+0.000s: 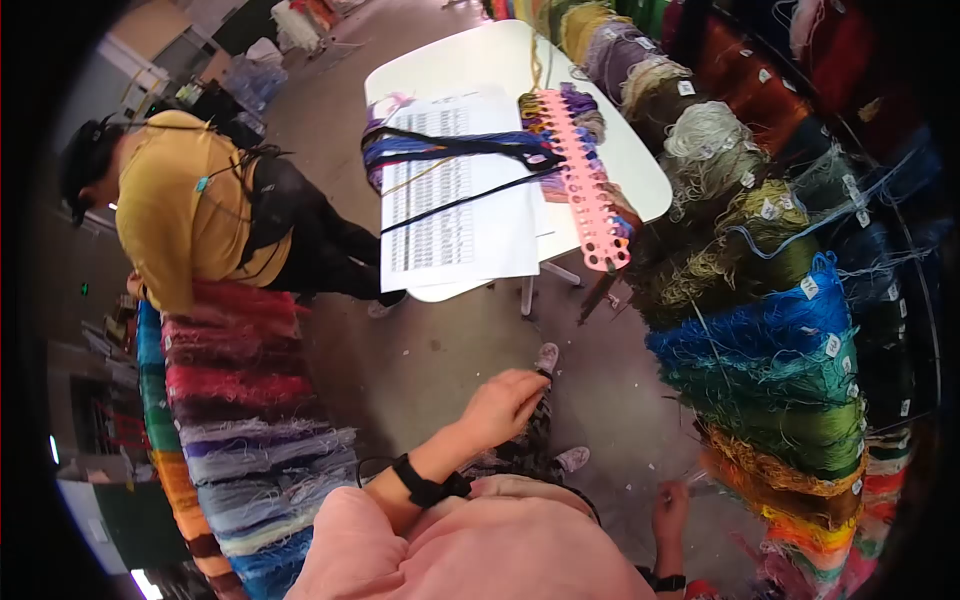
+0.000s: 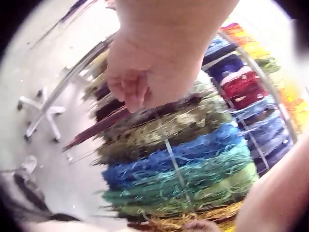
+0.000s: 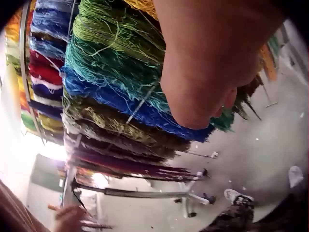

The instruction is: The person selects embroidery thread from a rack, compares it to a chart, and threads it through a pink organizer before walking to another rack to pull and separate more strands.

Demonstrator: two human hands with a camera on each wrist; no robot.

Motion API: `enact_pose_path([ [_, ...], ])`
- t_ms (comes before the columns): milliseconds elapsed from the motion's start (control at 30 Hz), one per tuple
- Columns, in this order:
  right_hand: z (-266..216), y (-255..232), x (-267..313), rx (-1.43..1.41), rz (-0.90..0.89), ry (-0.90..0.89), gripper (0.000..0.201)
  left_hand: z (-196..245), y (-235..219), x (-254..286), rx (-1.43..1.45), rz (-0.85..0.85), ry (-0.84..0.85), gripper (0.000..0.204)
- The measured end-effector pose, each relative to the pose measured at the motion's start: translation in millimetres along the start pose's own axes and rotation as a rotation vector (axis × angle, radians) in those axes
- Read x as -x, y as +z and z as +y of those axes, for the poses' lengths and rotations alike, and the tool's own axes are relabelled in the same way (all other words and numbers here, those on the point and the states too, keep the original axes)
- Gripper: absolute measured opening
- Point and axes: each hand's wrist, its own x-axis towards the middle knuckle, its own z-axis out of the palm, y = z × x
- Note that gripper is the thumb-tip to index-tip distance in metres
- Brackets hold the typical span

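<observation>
My left hand (image 1: pixel 503 405) is held in front of my body over the floor, its fingers loosely bent, with no object showing in it. In the left wrist view those bent fingers (image 2: pixel 126 89) overlap the hanging yarn skeins (image 2: pixel 193 145) behind them. Low at my side, beside the right-hand yarn rack, hangs my right hand (image 1: pixel 672 510). The right wrist view shows it mostly from the back, its fingers partly hidden, overlapping blue yarn (image 3: pixel 140 108) and teal yarn (image 3: pixel 116 72). Nothing shows in its grip.
A white table (image 1: pixel 635 185) ahead carries printed sheets (image 1: pixel 430 240), dark and blue threads (image 1: pixel 455 148) and a pink holed strip (image 1: pixel 580 190) with threads. Yarn skeins (image 1: pixel 240 480) line the left too. A person in a yellow top (image 1: pixel 190 205) stands at far left.
</observation>
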Motion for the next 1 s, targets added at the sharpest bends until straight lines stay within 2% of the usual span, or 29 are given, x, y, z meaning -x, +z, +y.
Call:
enact_pose_path([
  [33, 3.4, 3.0, 14.2, -0.020, -0.027, 0.035, 0.019, 13.1, -18.3, 0.9, -0.048, 0.075, 0.093, 0.019],
  [100, -1.9, 7.1, 30.3, -0.007, -0.069, 0.077, 0.019, 16.3, -54.6, -4.0, -0.090, 0.298, 0.122, 0.021],
  [167, -18.7, 2.2, 18.1, 0.074, -0.101, 0.063, 0.019, -0.8, -89.3, -13.5, -0.217, 0.433, 0.094, 0.022],
  [233, -40.0, 5.8, -7.6, 0.112, -0.061, 0.071, 0.017, -33.0, -113.6, -25.6, -0.418, 0.500, 0.089, 0.021],
  [333, -102.5, 14.1, -60.2, 0.075, 0.024, 0.032, 0.016, -63.9, -131.0, -43.3, -0.561, 0.464, 0.030, 0.024],
  [400, -148.0, 25.2, -92.4, -0.013, -0.009, -0.052, 0.015, -75.1, -132.8, -48.4, -0.539, 0.367, -0.021, 0.025],
  [467, -181.6, 39.2, -123.1, 0.033, -0.003, -0.327, 0.017, -79.1, -136.1, -53.6, -0.531, 0.288, -0.055, 0.029],
  [667, -344.6, 70.9, -209.9, 0.145, -0.197, -0.910, 0.028, -88.9, -143.3, -54.2, -0.389, 0.286, -0.019, 0.031],
  [733, -374.8, 92.8, -237.1, 0.147, -0.240, -1.001, 0.026, -89.0, -147.2, -54.5, -0.356, 0.251, -0.025, 0.032],
  [900, -420.9, 147.1, -293.1, 0.271, -0.502, -1.115, 0.021, -95.7, -149.8, -56.0, -0.330, 0.215, -0.034, 0.033],
  [967, -433.0, 163.7, -310.8, 0.450, -0.444, -1.191, 0.020, -98.0, -148.0, -55.1, -0.300, 0.217, -0.023, 0.033],
  [1000, -433.6, 175.4, -324.1, 0.416, -0.337, -1.226, 0.018, -99.2, -148.4, -54.3, -0.279, 0.221, -0.011, 0.033],
])
